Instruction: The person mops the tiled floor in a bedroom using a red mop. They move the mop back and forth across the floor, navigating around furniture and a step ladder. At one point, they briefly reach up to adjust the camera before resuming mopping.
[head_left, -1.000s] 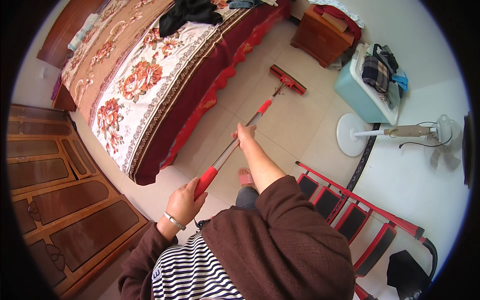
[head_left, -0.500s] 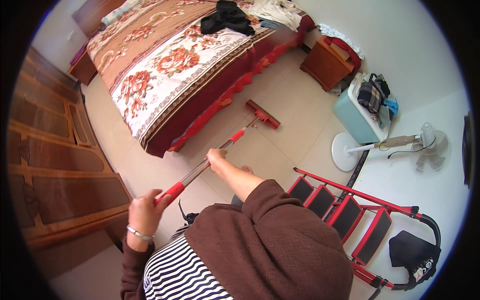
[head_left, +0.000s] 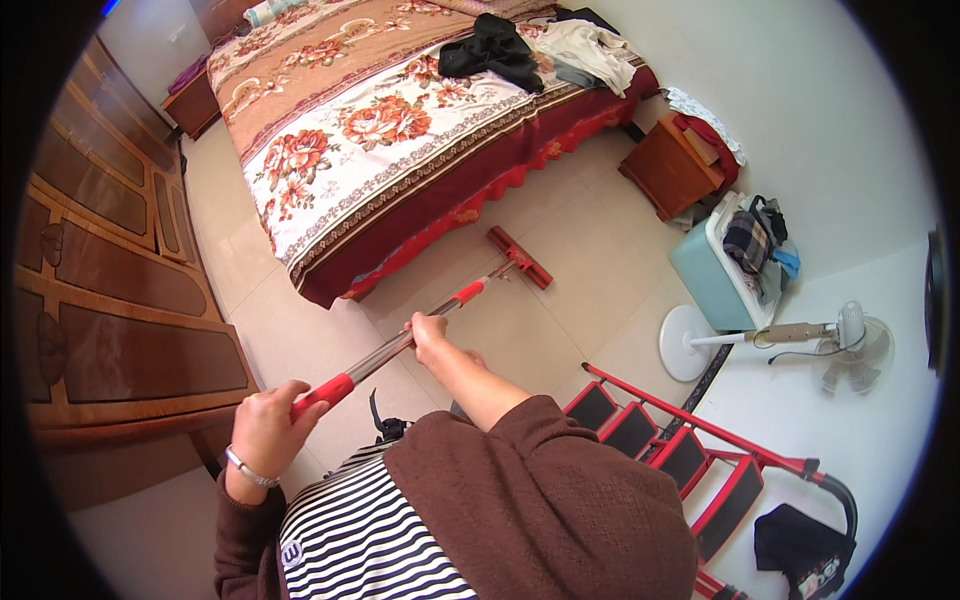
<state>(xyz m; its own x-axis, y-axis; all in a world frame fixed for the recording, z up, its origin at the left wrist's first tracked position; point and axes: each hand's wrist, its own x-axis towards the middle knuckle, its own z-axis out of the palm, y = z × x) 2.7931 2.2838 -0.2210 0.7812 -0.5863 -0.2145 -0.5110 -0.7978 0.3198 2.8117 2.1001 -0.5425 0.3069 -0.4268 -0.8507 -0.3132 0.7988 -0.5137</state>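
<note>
Mop head (head_left: 519, 256) near bed edge (head_left: 420, 240)

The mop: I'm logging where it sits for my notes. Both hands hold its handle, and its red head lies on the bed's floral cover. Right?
Not quite. In the head view both hands, left hand and right hand, do hold the mop, but its red head lies on the tiled floor beside the bed, not on its floral cover.

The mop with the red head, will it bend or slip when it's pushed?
The mop probably stays stiff: its handle looks like straight metal. The flat head likely slides easily on the smooth tiled floor. Left hand and right hand grip it, so slipping seems unlikely.
</note>
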